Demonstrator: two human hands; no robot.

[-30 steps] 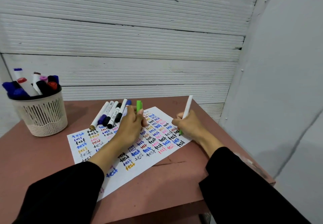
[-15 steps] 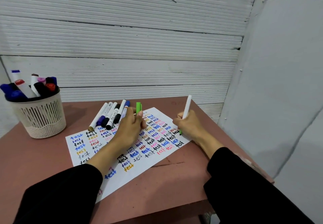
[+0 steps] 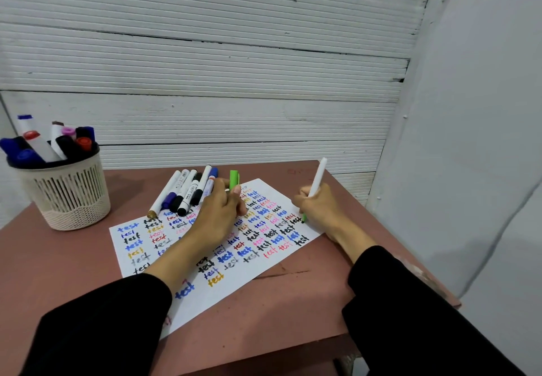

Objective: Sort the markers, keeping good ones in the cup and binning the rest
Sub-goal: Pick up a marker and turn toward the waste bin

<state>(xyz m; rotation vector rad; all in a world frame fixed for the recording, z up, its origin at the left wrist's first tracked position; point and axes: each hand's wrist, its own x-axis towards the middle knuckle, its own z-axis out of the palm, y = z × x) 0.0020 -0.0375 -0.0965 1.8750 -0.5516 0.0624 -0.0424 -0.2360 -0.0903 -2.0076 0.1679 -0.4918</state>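
My right hand [image 3: 321, 210] grips a white-barrelled green marker [image 3: 317, 178] with its tip down on the right edge of the test sheet [image 3: 228, 284]. My left hand [image 3: 218, 214] rests on the sheet and pinches the green cap [image 3: 234, 180] between its fingers. The paper is covered with the word "test" in many colours. Several loose markers [image 3: 187, 189] lie side by side at the sheet's far edge, just left of my left hand. A beige mesh cup [image 3: 67, 193] with a dark rim stands at the table's far left, full of markers.
The small reddish-brown table [image 3: 293, 302] ends close on the right and at the front. A white ribbed wall stands right behind it, and a grey panel [image 3: 469, 141] closes off the right side. No bin is in view.
Both hands stay almost where they were; the marker tip remains on the paper at the right edge. The view has shifted slightly.
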